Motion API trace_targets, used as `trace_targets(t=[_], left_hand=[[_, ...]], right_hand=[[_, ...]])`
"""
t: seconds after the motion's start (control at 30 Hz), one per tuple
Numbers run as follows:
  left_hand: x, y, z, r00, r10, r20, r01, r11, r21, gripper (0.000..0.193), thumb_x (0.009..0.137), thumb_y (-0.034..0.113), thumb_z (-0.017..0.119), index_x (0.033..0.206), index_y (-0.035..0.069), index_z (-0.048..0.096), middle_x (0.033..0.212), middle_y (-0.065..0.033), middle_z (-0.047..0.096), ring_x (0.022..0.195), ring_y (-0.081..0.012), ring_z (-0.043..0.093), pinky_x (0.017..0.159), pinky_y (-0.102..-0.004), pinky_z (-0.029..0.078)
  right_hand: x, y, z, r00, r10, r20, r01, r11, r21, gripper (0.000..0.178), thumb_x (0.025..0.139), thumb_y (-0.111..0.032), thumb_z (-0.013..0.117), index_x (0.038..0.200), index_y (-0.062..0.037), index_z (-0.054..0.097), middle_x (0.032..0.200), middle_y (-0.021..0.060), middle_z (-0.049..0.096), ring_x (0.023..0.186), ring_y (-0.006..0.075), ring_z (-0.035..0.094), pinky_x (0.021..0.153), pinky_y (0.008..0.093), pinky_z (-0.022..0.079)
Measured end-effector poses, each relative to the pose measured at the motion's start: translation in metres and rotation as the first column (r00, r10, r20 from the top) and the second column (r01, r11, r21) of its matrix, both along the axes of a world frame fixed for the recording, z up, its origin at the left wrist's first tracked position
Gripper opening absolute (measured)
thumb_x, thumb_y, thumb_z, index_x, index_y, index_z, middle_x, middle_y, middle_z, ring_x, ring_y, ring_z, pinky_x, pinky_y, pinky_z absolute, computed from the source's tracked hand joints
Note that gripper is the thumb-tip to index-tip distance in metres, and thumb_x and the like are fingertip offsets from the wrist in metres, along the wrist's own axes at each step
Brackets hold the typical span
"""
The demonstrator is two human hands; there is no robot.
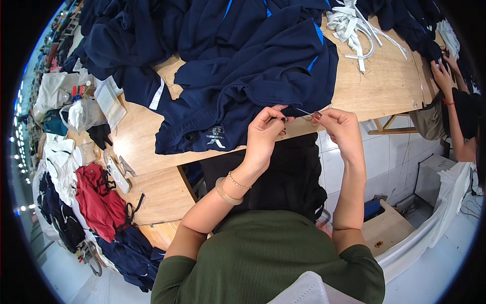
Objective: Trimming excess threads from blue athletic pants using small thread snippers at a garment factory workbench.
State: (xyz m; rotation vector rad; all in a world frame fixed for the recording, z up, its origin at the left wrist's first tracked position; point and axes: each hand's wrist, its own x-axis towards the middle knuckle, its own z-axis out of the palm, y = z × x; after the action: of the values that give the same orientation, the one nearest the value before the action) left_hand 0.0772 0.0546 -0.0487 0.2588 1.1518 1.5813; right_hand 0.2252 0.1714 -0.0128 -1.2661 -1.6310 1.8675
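A navy garment [233, 106] with a white print inside its waistband lies at the table's front edge. My left hand [266, 129] is closed in a pinch at the garment's near edge; whatever its fingertips hold is too small to make out. Just to the right, my right hand [340, 129] pinches a thin, pale, needle-like stick [304, 111], which points left toward my left fingertips. A small gap separates the two hands, both just off the table edge. Whether a thread runs between them I cannot tell.
More navy garments [136, 45] with blue trim are heaped behind. White drawstrings [354, 33] lie at the back right. On the left are a phone [117, 175], a red cloth bag [98, 200] and plastic bags [83, 114]. Another person's hand [443, 78] works at far right.
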Motion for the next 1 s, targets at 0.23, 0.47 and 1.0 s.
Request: trace_targets(t=[0.23, 0.47, 1.0], left_hand=[[0.002, 0.0, -0.001, 1.0, 0.006, -0.018, -0.006, 1.0, 0.008, 0.01, 0.089, -0.001, 0.049, 0.088, 0.007, 0.056, 0.127, -0.0081, 0.053, 0.098, -0.013, 0.063, 0.071, -0.0207, 0.041], [0.002, -0.001, -0.001, 1.0, 0.014, -0.012, -0.014, 1.0, 0.008, 0.011, 0.089, -0.001, 0.049, 0.089, 0.007, 0.057, 0.126, -0.0085, 0.053, 0.098, -0.013, 0.063, 0.071, -0.0205, 0.041], [0.001, 0.002, -0.001, 0.999, 0.019, -0.029, -0.019, 1.0, -0.011, 0.009, 0.089, 0.0, 0.05, 0.087, 0.004, 0.058, 0.126, -0.0103, 0.052, 0.099, -0.0153, 0.064, 0.071, -0.0201, 0.042]], right_hand=[[-0.013, -0.006, -0.007, 1.0, 0.002, 0.03, -0.002, 1.0, 0.012, 0.02, 0.086, -0.022, 0.068, 0.081, -0.0028, 0.071, 0.055, -0.0079, 0.049, 0.046, -0.0012, 0.032, 0.041, 0.018, 0.02], [-0.019, -0.005, -0.011, 0.998, 0.001, 0.059, -0.005, 0.998, 0.07, 0.02, 0.086, -0.021, 0.068, 0.08, -0.0017, 0.071, 0.055, -0.008, 0.048, 0.047, -0.0005, 0.033, 0.043, 0.0184, 0.021], [-0.022, -0.002, -0.009, 0.996, 0.012, 0.092, -0.017, 0.998, 0.056, 0.018, 0.085, -0.013, 0.068, 0.083, 0.0044, 0.069, 0.07, 0.0024, 0.067, 0.064, 0.0022, 0.054, 0.058, 0.017, 0.039]])
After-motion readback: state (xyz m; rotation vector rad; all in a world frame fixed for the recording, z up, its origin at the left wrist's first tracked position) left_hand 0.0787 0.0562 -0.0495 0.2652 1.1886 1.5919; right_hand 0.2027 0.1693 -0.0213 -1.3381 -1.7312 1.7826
